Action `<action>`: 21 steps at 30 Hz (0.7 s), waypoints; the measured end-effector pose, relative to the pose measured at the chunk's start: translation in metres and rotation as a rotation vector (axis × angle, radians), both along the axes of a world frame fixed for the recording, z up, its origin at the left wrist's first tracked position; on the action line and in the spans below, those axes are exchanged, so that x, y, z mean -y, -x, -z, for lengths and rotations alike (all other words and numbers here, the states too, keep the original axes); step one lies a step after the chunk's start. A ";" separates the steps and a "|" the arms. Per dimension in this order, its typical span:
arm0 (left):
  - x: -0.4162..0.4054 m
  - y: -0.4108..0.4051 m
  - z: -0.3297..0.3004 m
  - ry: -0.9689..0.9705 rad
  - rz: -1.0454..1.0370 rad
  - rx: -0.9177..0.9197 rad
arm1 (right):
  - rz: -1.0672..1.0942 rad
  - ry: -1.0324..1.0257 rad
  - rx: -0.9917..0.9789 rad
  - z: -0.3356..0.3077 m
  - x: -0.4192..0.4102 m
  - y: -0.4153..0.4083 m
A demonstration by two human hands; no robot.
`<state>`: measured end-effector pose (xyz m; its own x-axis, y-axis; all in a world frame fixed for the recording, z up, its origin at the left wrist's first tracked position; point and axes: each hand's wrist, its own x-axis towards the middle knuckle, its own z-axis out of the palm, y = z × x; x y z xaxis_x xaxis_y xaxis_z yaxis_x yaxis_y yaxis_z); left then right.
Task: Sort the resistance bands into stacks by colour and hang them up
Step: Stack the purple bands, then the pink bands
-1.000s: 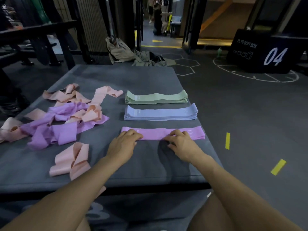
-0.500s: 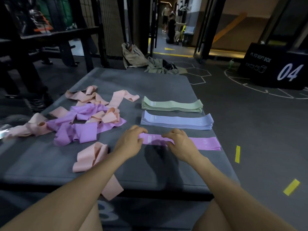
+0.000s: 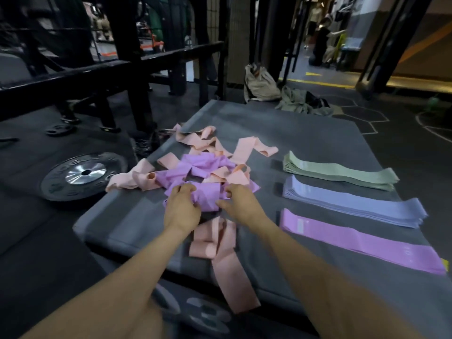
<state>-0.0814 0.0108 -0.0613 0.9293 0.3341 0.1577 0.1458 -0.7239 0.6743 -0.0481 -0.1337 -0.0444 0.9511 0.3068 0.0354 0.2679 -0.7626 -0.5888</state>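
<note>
Near edge: one peach band (image 3: 228, 263) lies folded just in front of the hands, its tail hanging over the edge of the grey mat (image 3: 305, 133).
Left hand (image 3: 182, 209): fingers curled into the purple bands (image 3: 195, 177) of the loose pile, gripping a fold of one.
Right hand (image 3: 241, 204): fingers bent, pinching the same purple fold from the right.
Loose pile: purple bands tangled with peach bands (image 3: 208, 140), left of centre on the mat.
Sorted stacks, right side: purple stack (image 3: 362, 241) nearest, blue stack (image 3: 352, 201) behind it, green stack (image 3: 340, 171) farthest, all flat and apart.
Floor, left: weight plate (image 3: 84, 174) beside the mat.
Beyond the mat: crumpled clothes (image 3: 303, 101).
</note>
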 end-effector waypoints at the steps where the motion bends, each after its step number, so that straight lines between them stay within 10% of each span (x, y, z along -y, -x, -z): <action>1: -0.005 0.000 0.000 0.004 0.007 -0.011 | 0.017 -0.017 -0.020 0.007 -0.009 -0.002; 21: -0.006 -0.022 -0.112 0.431 0.240 0.151 | 0.065 -0.631 0.063 -0.108 -0.002 -0.015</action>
<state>-0.0599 0.0171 0.0507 0.9652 0.1780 0.1914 -0.1128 -0.3771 0.9193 -0.0328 -0.1315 0.0639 0.9573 0.1501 0.2470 0.2815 -0.2898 -0.9148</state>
